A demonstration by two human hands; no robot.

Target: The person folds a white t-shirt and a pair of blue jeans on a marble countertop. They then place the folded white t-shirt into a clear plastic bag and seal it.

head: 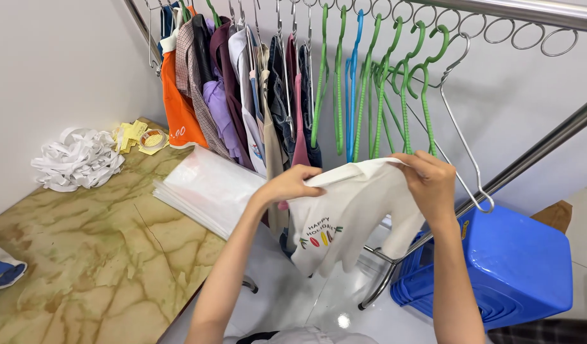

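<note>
Shirt [357, 210], white: your left hand [293, 185] and right hand [430, 181] both pinch its top edge, below green hangers [382, 95].

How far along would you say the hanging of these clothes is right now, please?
Done: a row of garments already hangs on the rail. In hand: the left hand and right hand hold a white shirt, not yet on a hanger. Left: many green hangers hang bare.
</note>
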